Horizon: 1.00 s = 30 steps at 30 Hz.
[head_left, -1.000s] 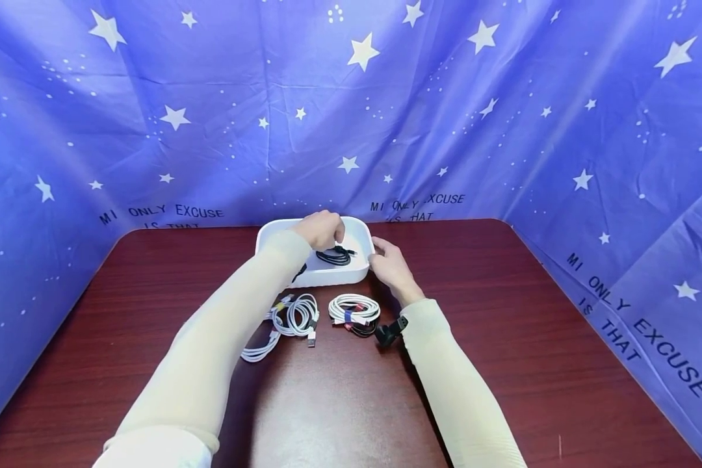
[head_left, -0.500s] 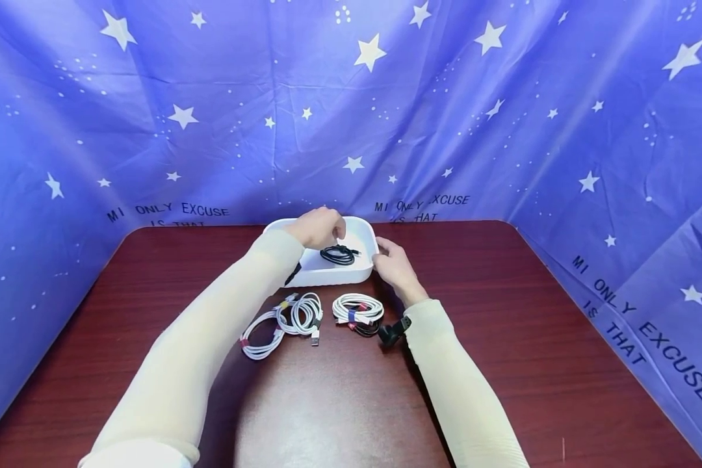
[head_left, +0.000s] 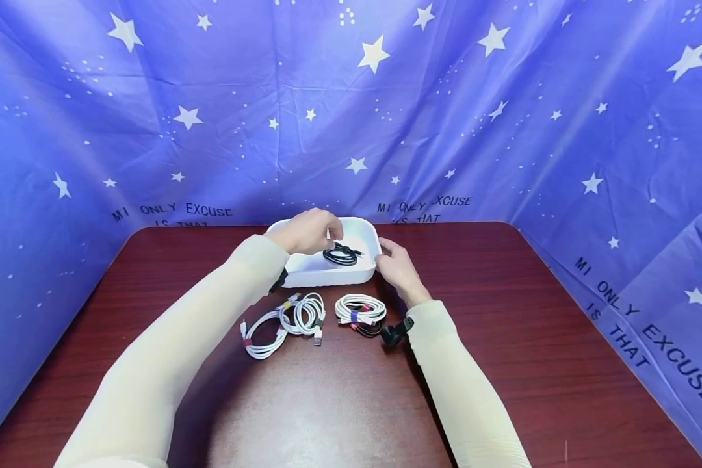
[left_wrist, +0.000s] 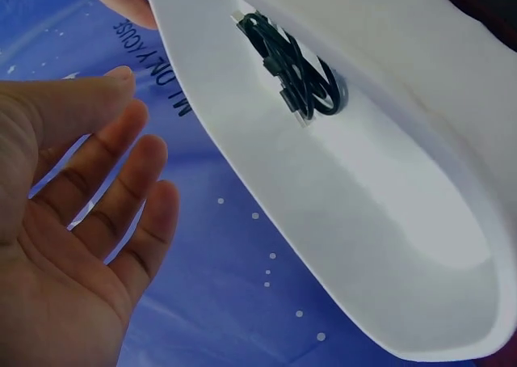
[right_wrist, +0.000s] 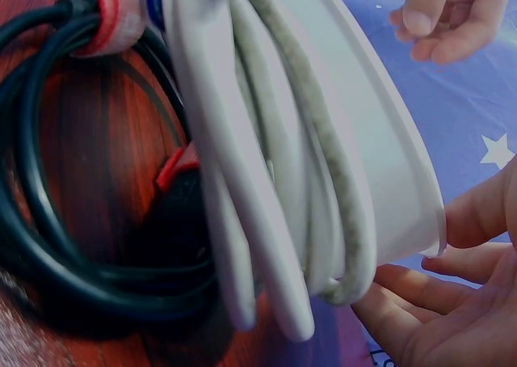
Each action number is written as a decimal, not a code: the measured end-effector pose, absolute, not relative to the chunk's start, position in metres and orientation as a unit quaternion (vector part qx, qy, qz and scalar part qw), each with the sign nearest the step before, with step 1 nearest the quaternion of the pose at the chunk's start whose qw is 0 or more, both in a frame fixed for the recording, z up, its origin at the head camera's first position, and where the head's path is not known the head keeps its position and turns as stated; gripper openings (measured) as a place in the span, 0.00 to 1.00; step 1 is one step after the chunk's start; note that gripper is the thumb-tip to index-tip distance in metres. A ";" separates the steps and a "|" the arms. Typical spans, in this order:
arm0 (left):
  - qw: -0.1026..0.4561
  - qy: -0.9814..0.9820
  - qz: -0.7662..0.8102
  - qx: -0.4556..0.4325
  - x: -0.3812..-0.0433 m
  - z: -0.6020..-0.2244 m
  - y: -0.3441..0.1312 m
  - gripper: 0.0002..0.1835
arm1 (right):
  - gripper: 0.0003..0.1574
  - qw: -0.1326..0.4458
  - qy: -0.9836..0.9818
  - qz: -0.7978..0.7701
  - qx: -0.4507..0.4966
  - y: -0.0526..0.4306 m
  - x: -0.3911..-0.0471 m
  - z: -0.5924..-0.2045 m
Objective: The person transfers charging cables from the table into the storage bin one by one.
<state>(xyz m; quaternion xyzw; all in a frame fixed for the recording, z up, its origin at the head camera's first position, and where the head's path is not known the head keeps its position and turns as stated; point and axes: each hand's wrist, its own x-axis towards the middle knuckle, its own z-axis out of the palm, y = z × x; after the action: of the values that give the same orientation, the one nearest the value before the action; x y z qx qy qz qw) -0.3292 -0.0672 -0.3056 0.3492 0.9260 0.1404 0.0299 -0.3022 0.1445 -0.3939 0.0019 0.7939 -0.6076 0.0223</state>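
Observation:
My left hand [head_left: 310, 232] hovers over the white plastic box [head_left: 327, 278], fingers loosely bent. In the left wrist view nothing lies in that left hand [left_wrist: 85, 213], and it is apart from the box wall. A coiled black USB cable [head_left: 340, 255] lies on the box floor toward the right end; the left wrist view shows the same black cable [left_wrist: 291, 72] bundled with a tie. My right hand [head_left: 402, 272] holds the box's right end, thumb and fingers at the rim. In the right wrist view its fingertips [right_wrist: 464, 221] touch the rim.
Before the box lie white coiled cables [head_left: 301, 315] with yellow, red and dark ties. Right of them a white coil with a blue tie [head_left: 359, 305] overlaps a black cable with red ties [head_left: 370, 328]. A starry blue curtain [head_left: 351, 97] hangs behind the brown table [head_left: 304, 403].
My left hand has drawn leftward, away from the black cable, which stays in the box. My right hand keeps its place on the box. The head view has shifted slightly.

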 end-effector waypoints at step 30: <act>0.003 0.914 0.139 0.382 -0.275 -0.322 -0.099 0.10 | 0.38 0.020 0.792 -0.611 0.005 0.144 -0.302 -0.394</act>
<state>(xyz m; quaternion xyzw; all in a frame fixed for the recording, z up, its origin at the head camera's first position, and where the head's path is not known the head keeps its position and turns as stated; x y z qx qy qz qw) -0.2753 -0.0990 -0.3222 0.3817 0.9138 0.1392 0.0033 -0.3022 0.1443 -0.3943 0.0051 0.7916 -0.6107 0.0199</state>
